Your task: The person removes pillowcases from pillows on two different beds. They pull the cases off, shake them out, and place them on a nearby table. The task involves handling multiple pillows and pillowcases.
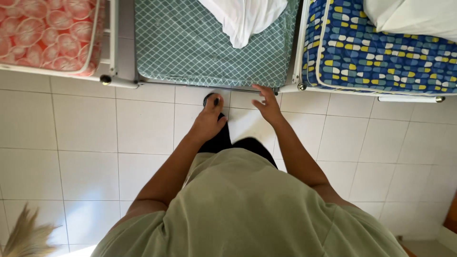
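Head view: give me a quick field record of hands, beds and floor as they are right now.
left hand: loosely curled, low over the floor near a dark shoe, not clearly holding anything
right hand: open, fingers spread, reaching toward the edge of the teal mattress
on teal mattress: crumpled white sheet
left bed: pink citrus-print mattress
right bed: blue patterned mattress with a white pillow
floor: white tiles
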